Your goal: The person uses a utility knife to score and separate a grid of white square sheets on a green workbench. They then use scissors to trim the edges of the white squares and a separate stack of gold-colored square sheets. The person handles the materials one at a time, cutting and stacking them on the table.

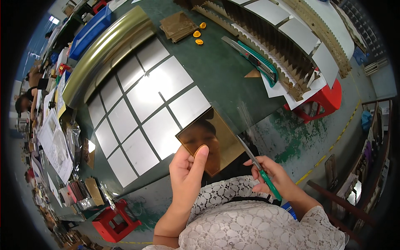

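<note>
My left hand point(187, 171) grips a square, gold-toned mirror plate point(228, 143) by its near left edge, the thumb on top. The plate is tilted over the table's front edge and reflects a person. To its right, my right hand point(273, 177) is closed round the green handle of what look like scissors point(250, 154). Their long grey blades point away from me, the tips close to the plate's right side. A strip of clear film point(245, 115) stands up beyond the tips. Several pale, shiny square plates point(121, 118) lie in rows left of the held plate.
A roll of gold-tinted film point(109, 54) lies behind the square plates on the green table point(208, 62). Brown square plates point(178, 26), small orange caps point(197, 33) and a green utility knife point(258, 62) lie farther back. Slotted racks point(271, 46) and red stools point(116, 221) stand nearby.
</note>
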The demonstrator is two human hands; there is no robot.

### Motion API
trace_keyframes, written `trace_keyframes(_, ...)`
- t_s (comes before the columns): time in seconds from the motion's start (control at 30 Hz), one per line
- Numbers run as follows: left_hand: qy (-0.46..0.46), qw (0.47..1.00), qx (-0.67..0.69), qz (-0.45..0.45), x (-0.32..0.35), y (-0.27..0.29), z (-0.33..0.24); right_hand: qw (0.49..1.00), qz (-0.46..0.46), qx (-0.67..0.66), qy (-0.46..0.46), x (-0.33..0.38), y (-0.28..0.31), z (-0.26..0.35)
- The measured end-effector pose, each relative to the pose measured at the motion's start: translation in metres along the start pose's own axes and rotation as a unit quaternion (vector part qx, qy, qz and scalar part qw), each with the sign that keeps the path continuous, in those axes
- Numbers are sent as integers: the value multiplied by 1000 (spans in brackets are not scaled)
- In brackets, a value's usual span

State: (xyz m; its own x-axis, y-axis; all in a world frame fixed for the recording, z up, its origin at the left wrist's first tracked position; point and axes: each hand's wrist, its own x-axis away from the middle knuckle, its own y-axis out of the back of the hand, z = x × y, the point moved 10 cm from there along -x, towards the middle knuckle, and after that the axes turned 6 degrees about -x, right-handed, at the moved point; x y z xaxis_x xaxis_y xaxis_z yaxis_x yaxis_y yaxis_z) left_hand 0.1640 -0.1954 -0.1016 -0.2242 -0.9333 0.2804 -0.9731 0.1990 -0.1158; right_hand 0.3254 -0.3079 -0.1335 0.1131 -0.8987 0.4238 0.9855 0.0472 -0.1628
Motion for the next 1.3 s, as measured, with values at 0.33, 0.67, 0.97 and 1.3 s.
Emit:
trace_keyframes(0.33, 66, 989, -37, 126, -11, -28, 33, 997, -61, -35, 26, -23, 18, 9)
trace_keyframes(0.67, -276, 898, -334, 68, 12, -18, -57, 986, -10, -164, -5, -20, 22, 9)
trace_keyframes(0.97, -484, 688, -540, -26, 57, -27, -77, 988, -21, -148, 42, -11, 9, 36)
trace_keyframes(1.3, 68, 993, -5, 101, 3, 11, 5, 991, -9, -101, 89, -2, 7, 44)
